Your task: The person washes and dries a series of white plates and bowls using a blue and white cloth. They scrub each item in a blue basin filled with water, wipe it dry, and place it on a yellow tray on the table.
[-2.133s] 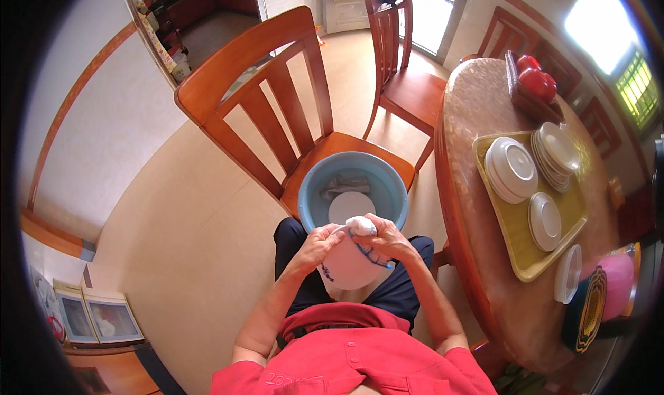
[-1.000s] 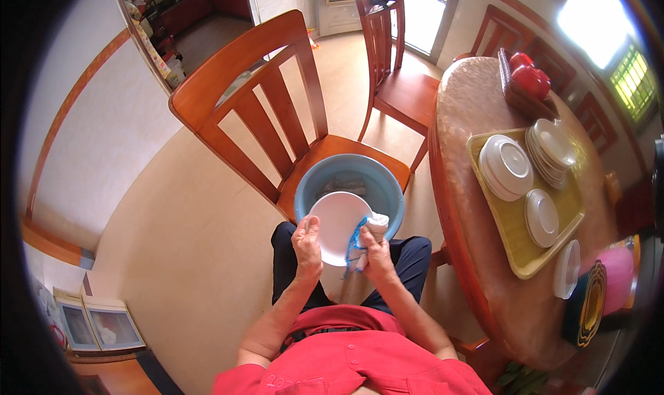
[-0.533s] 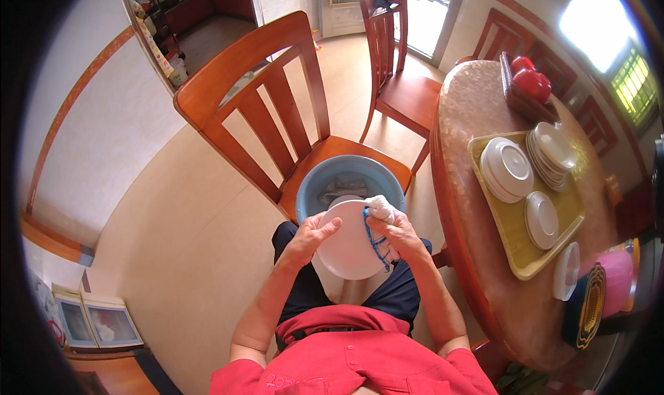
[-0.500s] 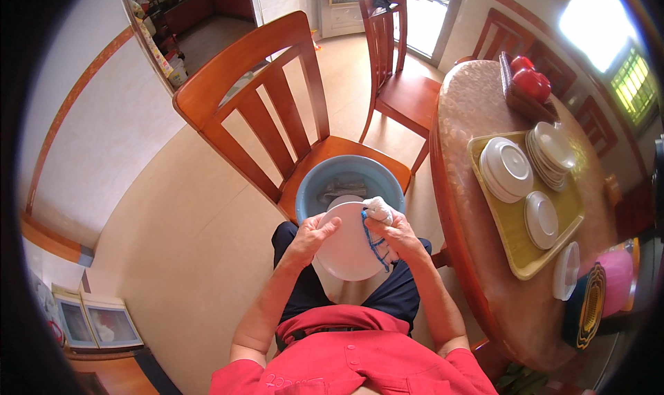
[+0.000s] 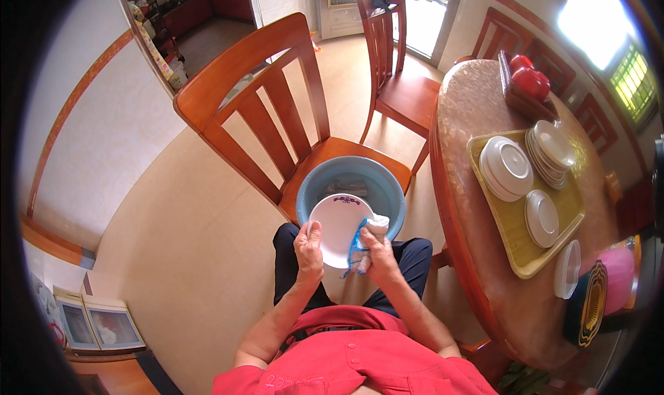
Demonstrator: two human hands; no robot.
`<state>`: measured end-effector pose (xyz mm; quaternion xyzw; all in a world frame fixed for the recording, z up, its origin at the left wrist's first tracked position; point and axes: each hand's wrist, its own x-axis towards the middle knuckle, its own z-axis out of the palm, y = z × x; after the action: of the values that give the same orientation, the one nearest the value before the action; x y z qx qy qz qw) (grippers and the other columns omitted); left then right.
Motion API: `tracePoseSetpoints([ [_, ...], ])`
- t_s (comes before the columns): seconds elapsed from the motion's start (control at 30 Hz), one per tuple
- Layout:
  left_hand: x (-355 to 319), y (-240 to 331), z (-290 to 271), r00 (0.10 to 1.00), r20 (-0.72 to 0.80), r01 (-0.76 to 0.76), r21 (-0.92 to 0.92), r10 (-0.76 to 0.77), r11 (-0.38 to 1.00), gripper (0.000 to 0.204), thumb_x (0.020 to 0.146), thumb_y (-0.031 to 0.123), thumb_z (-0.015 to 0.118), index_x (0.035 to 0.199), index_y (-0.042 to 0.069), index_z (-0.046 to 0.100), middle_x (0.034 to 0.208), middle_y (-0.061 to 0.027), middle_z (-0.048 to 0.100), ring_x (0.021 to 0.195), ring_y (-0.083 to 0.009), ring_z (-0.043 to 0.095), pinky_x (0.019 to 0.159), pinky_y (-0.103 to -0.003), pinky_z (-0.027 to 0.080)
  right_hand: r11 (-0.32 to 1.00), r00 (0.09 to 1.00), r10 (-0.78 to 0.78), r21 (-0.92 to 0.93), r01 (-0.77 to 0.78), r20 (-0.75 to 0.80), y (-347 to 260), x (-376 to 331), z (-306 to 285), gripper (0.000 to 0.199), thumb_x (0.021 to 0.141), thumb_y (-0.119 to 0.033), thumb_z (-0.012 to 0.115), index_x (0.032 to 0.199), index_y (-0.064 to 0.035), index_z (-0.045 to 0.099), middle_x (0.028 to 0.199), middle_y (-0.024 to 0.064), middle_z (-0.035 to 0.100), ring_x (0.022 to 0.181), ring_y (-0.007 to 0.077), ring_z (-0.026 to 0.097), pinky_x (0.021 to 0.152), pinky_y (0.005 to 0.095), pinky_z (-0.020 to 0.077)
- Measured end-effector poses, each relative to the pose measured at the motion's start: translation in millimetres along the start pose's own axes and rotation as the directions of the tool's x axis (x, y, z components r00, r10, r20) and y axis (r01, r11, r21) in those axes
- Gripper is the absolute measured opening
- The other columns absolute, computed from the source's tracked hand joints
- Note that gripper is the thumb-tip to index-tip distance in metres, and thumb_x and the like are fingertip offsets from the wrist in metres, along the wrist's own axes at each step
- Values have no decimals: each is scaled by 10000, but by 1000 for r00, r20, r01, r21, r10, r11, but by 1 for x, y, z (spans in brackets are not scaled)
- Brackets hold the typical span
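Note:
A white plate [image 5: 335, 226] with a purple pattern near its far rim is tilted over my lap. My left hand [image 5: 308, 251] is closed on its left edge, thumb on top. In my right hand [image 5: 380, 254] is a bunched white cloth [image 5: 375, 225] with blue edging, pressed against the plate's right side. Just beyond the plate, a blue-grey basin [image 5: 391, 196] stands on the seat of a wooden chair [image 5: 322, 153]. Greyish folded material [image 5: 349, 187] lies inside the basin; its kind is unclear.
To my right is an oval table [image 5: 465, 108] bearing a yellow tray [image 5: 512, 257] with stacked white plates [image 5: 510, 167]. A brown basket [image 5: 515, 101] with red items, a clear container [image 5: 567, 270] and coloured baskets [image 5: 591, 305] are also there. Another chair [image 5: 408, 98] stands farther off.
The plate has turned, so its purple pattern now shows at the far rim. My left hand has shifted to the plate's left edge; my right hand has moved the cloth slightly left and nearer.

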<state>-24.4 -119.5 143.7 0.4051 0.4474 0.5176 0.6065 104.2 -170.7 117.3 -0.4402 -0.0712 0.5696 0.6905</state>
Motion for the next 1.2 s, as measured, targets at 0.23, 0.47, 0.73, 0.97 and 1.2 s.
tracePoseSetpoints([
  [0.23, 17, 55, -3, 887, 302, 344, 74, -350, 936, 298, 902, 315, 519, 1018, 43, 549, 811, 31, 557, 711, -41, 514, 683, -194, 438, 935, 972, 145, -348, -73, 186, -68, 7, -15, 219, 813, -138, 635, 1020, -89, 585, 887, -5, 595, 764, 90, 561, 689, 247, 472],
  [0.47, 22, 18, -9, 854, 412, 275, 159, -317, 948, 194, 906, 171, 514, 974, 5, 588, 831, -15, 611, 696, -58, 549, 633, -198, 455, 913, 947, 105, -407, 30, 305, -49, 6, -13, 306, 811, -104, 632, 1107, -70, 558, 945, -10, 586, 856, 82, 539, 752, 245, 449],
  [0.73, 15, 0, -4, 995, 33, 96, -84, -94, 992, 212, 904, 160, 514, 997, -16, 586, 844, -46, 616, 728, -86, 553, 683, -220, 448, 999, 994, 30, -25, -33, -106, 14, -10, -9, 253, 831, -174, 620, 1055, -88, 540, 873, -12, 570, 770, 93, 553, 676, 262, 477],
  [0.97, 7, 2, -6, 958, 135, 263, -70, -252, 962, 245, 912, 239, 503, 1002, 12, 531, 870, -20, 564, 752, -89, 539, 704, -228, 440, 980, 995, -51, -186, 66, 82, -14, 15, -27, 225, 824, -156, 622, 1021, -74, 550, 828, -3, 584, 687, 95, 570, 610, 261, 495],
  [1.2, 16, 7, -1, 939, 285, 192, 26, -191, 981, 249, 916, 247, 499, 996, 15, 543, 830, -22, 574, 736, -73, 515, 680, -215, 425, 938, 975, 98, -346, -23, 201, -57, 11, -13, 199, 825, -125, 622, 1009, -65, 576, 873, 25, 619, 751, 118, 603, 648, 259, 506],
])
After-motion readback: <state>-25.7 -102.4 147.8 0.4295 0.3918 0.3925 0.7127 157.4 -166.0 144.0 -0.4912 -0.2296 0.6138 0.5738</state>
